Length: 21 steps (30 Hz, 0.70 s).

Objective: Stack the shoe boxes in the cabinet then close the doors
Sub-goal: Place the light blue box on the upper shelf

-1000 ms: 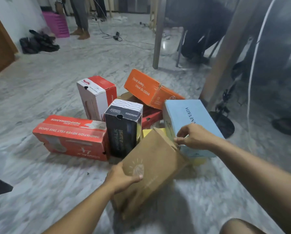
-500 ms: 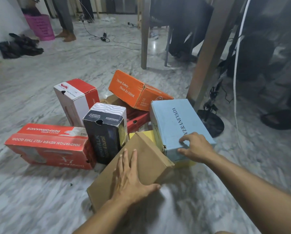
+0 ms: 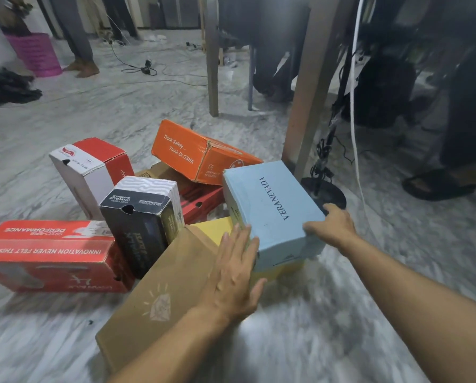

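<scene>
Several shoe boxes lie in a loose heap on the marble floor. A light blue box [image 3: 270, 205] rests on a yellow box [image 3: 214, 228]. My right hand [image 3: 330, 228] grips its near right corner. My left hand [image 3: 231, 275] lies flat on a tilted brown box [image 3: 159, 286], fingers spread and fingertips touching the blue box's left side. Behind are a black box [image 3: 140, 217] on end, a white-and-red box [image 3: 85, 167] on end, a long red box [image 3: 49, 252], an orange box [image 3: 192, 150] and a red box [image 3: 201, 197] beneath it. No cabinet is in view.
A wooden table leg [image 3: 308, 92] stands right behind the blue box, with a black round stand base [image 3: 328, 194] and hanging cables beside it. A second leg [image 3: 212, 64] is farther back. A person's legs [image 3: 76, 31], a pink basket [image 3: 35, 53] and floor cables are at the far left.
My left hand slid up the brown box to the blue box's left side. My right hand moved from the brown box's top to the blue box's right corner. The brown box now lies lower.
</scene>
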Tool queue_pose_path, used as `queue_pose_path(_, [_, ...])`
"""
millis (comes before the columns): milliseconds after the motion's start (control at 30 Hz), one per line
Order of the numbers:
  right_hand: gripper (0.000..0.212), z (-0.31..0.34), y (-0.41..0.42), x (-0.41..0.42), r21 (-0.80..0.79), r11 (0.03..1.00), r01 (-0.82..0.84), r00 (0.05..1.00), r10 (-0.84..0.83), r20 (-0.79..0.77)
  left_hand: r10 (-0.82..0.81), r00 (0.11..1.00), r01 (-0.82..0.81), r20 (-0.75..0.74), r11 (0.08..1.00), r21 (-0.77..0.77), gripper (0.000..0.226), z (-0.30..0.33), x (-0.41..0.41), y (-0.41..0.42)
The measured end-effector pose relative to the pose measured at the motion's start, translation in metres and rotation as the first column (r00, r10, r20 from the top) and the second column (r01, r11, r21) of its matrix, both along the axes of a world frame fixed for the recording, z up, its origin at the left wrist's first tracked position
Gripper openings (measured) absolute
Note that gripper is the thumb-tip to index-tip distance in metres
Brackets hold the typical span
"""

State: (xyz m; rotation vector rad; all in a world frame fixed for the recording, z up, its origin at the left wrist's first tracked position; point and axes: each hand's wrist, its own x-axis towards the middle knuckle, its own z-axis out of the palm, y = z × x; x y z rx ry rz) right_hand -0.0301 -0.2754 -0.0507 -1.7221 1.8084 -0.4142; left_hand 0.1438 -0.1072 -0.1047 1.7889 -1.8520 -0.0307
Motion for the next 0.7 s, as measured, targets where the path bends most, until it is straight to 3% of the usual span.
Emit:
queue_pose_path(67, [0.077, 0.000, -0.005, -0.011, 0.121, 0.993, -0.010, 0.987, -0.010, 0.162, -0.001, 0.993, 0.008, -0.121, 0.998, 0.058, 0.088, 0.014, -0.020, -0.019])
queue_pose_path(100, [0.083, -0.001, -0.008, -0.016, 0.175, 0.984, -0.027, 0.976, -0.012, 0.217, 0.058, 0.971, -0.020, -0.232, 0.986, 0.164, 0.093, 0.022, -0.029, -0.027])
queue_pose_path(167, [0.089, -0.003, -0.011, -0.022, 0.248, 0.966, -0.073, 0.957, -0.002, 0.289, 0.229, 0.866, -0.079, -0.444, 0.940, 0.331, 0.102, 0.028, -0.037, -0.049])
queue_pose_path(267, [0.068, -0.009, -0.015, -0.028, 0.293, 0.941, -0.169, 0.926, 0.049, 0.376, 0.412, 0.669, -0.135, -0.618, 0.886, 0.445, 0.098, 0.027, -0.031, -0.077])
queue_pose_path(367, [0.049, -0.017, -0.018, -0.032, 0.280, 0.937, -0.208, 0.918, 0.089, 0.387, 0.457, 0.570, -0.096, -0.683, 0.862, 0.497, 0.079, 0.025, -0.019, -0.087])
queue_pose_path(433, [0.050, -0.018, -0.019, -0.034, 0.252, 0.952, -0.175, 0.940, 0.085, 0.330, 0.473, 0.574, -0.102, -0.669, 0.851, 0.514, 0.075, 0.026, -0.013, -0.086])
queue_pose_path(500, [0.035, -0.013, -0.017, -0.037, 0.275, 0.942, -0.194, 0.958, 0.121, 0.260, 0.496, 0.600, -0.150, -0.628, 0.840, 0.521, 0.084, 0.023, -0.007, -0.085])
queue_pose_path(600, [0.025, -0.003, -0.011, -0.041, 0.435, 0.852, -0.293, 0.951, 0.214, 0.221, 0.515, 0.627, -0.179, -0.585, 0.826, 0.535, 0.091, 0.018, 0.002, -0.084])
queue_pose_path(700, [0.022, 0.005, -0.008, -0.043, 0.563, 0.739, -0.370, 0.929, 0.303, 0.212, 0.532, 0.673, -0.196, -0.514, 0.798, 0.569, 0.083, 0.021, 0.006, -0.081])
